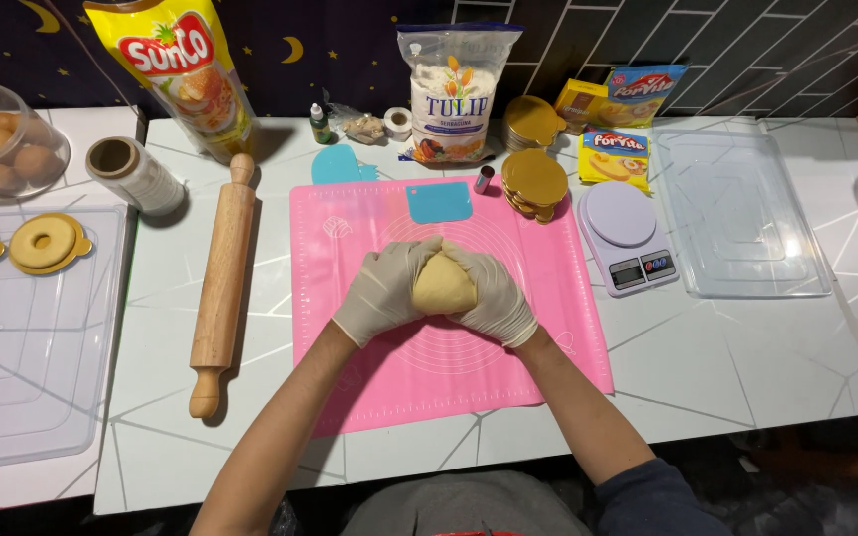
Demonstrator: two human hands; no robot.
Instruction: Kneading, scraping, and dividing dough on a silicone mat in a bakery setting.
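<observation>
Head cam, looks steeply down, close over table [747,367], single view

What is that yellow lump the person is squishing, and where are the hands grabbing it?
A ball of yellow dough. The gloved left hand cups its left side and the gloved right hand cups its right side, over the pink mat.

Both gloved hands, left [381,291] and right [494,295], meet cupped together, forearms angled inward.
</observation>
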